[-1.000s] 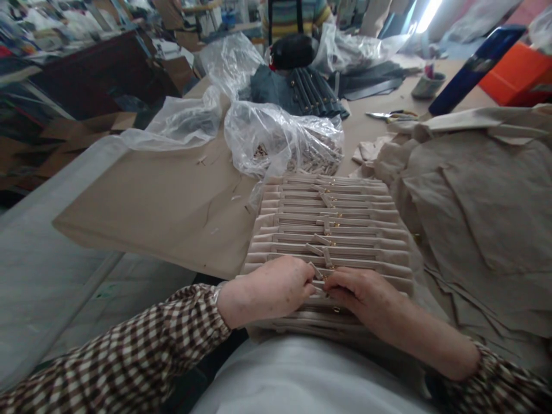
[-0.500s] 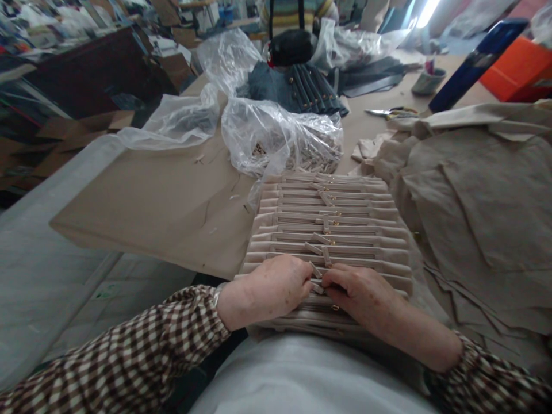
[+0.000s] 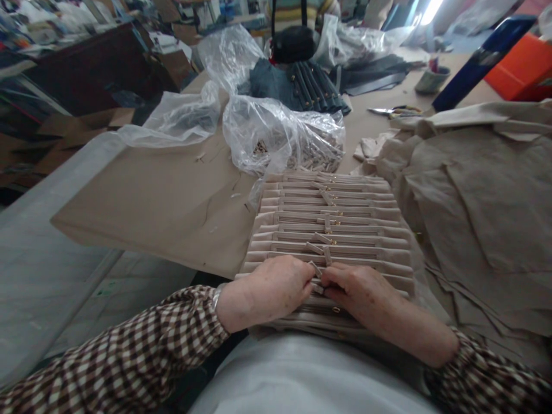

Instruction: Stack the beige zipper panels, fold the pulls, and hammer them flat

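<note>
A row of overlapped beige fabric pieces with zippers (image 3: 280, 236) lies in front of me. Small fabric zipper pulls and gold-coloured sliders run down its middle. My left hand (image 3: 269, 290) is closed near the front of the row, pinching the left end of a short beige zipper pull (image 3: 318, 288). Opposite it, my right hand (image 3: 364, 296) is closed too, its thumb and forefinger pinched at the pull's right end. The slider there is hidden by my fingers. Just in front of my right hand a gold ring (image 3: 336, 309) shows on another zipper.
Behind the row lies a clear plastic bag (image 3: 284, 129) of small beige strips. Scissors (image 3: 394, 111), a cup (image 3: 432, 79), a blue object (image 3: 483, 63) and an orange box (image 3: 520, 69) stand further right. Beige fabric (image 3: 483, 201) is piled at right; dark zippered pieces (image 3: 302, 86) lie beyond, near another person.
Both hands stay pinched at the same zipper pull, with only slight finger movement. The whole view has shifted a little.
</note>
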`<action>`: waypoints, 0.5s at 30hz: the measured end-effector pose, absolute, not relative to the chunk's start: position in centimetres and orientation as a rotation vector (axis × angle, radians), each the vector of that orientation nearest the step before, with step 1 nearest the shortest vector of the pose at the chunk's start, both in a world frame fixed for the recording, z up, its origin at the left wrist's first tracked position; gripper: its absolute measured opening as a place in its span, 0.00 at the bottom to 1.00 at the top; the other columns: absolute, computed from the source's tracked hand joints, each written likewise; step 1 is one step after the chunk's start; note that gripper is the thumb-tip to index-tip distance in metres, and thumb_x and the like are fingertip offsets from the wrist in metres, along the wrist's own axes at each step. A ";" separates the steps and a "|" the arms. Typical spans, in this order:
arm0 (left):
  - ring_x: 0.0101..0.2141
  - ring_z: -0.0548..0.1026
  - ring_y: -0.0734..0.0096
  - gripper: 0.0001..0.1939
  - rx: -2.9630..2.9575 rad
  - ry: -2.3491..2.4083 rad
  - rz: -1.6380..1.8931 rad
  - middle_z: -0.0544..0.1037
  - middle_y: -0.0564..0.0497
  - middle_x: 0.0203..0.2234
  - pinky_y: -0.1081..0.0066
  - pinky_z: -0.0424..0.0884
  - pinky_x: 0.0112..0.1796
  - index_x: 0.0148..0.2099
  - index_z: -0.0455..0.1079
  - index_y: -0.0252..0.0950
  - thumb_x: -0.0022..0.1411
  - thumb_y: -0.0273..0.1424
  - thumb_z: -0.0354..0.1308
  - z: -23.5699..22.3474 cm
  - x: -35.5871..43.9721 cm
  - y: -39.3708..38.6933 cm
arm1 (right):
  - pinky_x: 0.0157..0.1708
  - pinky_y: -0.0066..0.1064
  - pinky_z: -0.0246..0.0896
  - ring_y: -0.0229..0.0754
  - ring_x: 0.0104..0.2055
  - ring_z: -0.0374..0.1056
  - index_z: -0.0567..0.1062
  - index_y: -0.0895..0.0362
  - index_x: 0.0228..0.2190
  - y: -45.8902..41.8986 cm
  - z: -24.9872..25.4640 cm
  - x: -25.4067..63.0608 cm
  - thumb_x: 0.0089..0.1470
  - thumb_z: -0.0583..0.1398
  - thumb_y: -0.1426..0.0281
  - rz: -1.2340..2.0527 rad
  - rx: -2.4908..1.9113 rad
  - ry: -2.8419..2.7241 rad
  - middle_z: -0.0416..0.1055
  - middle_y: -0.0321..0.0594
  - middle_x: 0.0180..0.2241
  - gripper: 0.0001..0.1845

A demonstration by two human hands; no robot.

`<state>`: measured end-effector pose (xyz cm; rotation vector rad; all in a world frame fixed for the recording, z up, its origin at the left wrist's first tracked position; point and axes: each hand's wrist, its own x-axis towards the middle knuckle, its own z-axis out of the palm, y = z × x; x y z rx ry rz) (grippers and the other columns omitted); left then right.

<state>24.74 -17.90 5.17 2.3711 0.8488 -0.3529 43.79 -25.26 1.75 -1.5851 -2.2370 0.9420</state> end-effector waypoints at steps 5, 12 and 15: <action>0.31 0.79 0.58 0.13 2.422 0.807 -0.319 0.79 0.46 0.28 0.65 0.72 0.32 0.34 0.72 0.36 0.64 0.35 0.49 4.6 24.5 -18.0 | 0.28 0.27 0.50 0.35 0.28 0.65 0.75 0.55 0.32 -25.4 2.1 43.5 0.57 0.56 0.77 0.897 -1.596 -2.257 0.73 0.34 0.32 0.08; 0.29 0.79 0.54 0.11 2.508 0.833 -0.334 0.79 0.45 0.27 0.61 0.74 0.29 0.33 0.73 0.36 0.61 0.31 0.50 4.5 24.6 -18.2 | 0.29 0.29 0.50 0.37 0.30 0.67 0.73 0.56 0.34 -25.3 2.7 43.0 0.56 0.56 0.78 0.901 -1.683 -2.325 0.73 0.36 0.32 0.07; 0.30 0.79 0.53 0.10 2.503 0.838 -0.386 0.80 0.44 0.28 0.60 0.75 0.31 0.33 0.74 0.35 0.60 0.29 0.51 5.0 24.8 -18.0 | 0.29 0.29 0.50 0.38 0.30 0.67 0.71 0.56 0.32 -25.1 2.6 42.9 0.57 0.56 0.77 0.895 -1.714 -2.325 0.73 0.36 0.31 0.06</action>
